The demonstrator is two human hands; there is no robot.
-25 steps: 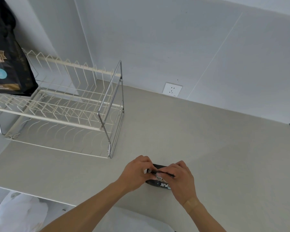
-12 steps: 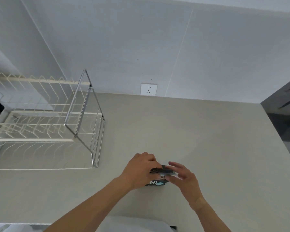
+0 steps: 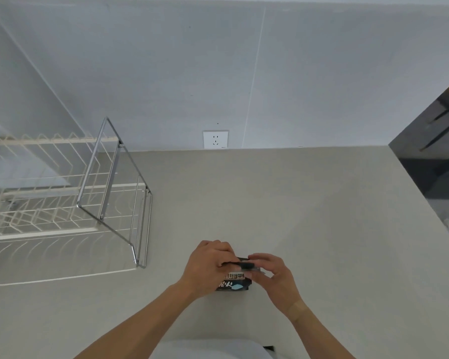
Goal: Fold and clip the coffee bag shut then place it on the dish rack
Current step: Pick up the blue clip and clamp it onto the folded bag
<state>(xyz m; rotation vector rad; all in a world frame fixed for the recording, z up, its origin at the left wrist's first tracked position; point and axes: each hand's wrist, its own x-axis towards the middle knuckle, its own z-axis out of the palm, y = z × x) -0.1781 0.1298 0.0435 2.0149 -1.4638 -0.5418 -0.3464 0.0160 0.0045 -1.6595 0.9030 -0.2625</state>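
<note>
A black coffee bag [image 3: 233,282] stands on the grey countertop [image 3: 296,216], near its front edge, well apart from the wire dish rack [image 3: 62,203] at the left, whose visible tiers hold nothing. The left hand [image 3: 208,268] grips the bag's folded top. The right hand [image 3: 276,274] pinches a small black clip [image 3: 246,265] at that fold, fingers closed on it. The bag's label shows pale characters and a light blue patch, too blurred to read. A white wall socket [image 3: 215,139] sits behind.
</note>
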